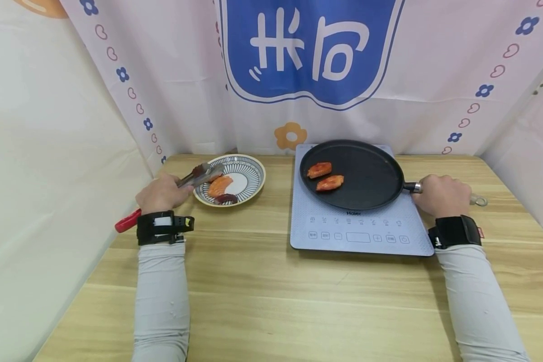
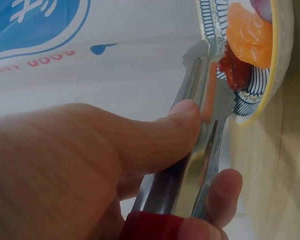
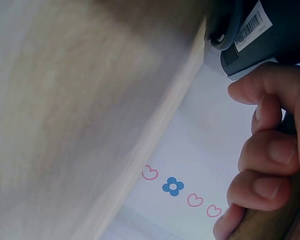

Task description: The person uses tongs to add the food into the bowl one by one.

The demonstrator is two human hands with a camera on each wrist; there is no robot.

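Observation:
My left hand (image 1: 163, 193) holds metal tongs (image 1: 201, 175) with a red end (image 1: 127, 221), thumb on one arm and fingers on the other. The tips reach over the left side of a patterned plate (image 1: 258, 187), close to a glossy red piece of food (image 2: 236, 71). Beside that lie a pale-striped orange piece (image 1: 220, 186) and a dark red piece (image 1: 226, 199). My right hand (image 1: 441, 193) grips the handle (image 1: 478, 200) of a flat black frying pan (image 1: 368, 171). Two reddish chicken wings (image 1: 319, 170) sit at the pan's left side.
Under the pan is a pale induction cooker (image 1: 362, 244) with printed controls along its front. The wooden table (image 1: 253, 296) ends at a printed curtain (image 1: 181, 100) behind the plate and cooker. A white cloth wall (image 1: 50, 176) runs along the left.

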